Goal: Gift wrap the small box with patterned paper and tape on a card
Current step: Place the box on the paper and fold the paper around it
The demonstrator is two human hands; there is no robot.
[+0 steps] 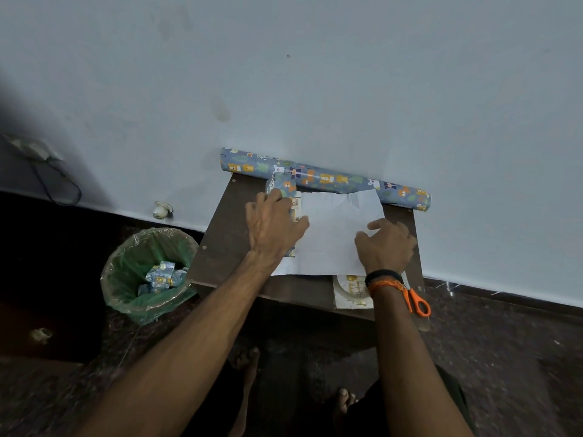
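Patterned paper [337,234] is lying white side up on the brown table [227,234], right hand [386,244] resting loosely curled on it, left hand [274,223] gripping the partly wrapped rectangular box [295,205], printed roll [325,178] lying beyond.

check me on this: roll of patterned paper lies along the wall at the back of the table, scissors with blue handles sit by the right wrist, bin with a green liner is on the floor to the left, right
Not quite: the scissors have orange handles, not blue, as the head view shows. The rest holds: the roll of patterned paper lies along the wall at the back of the table, the scissors sit by the right wrist, and the bin with its green liner stands on the floor to the left.
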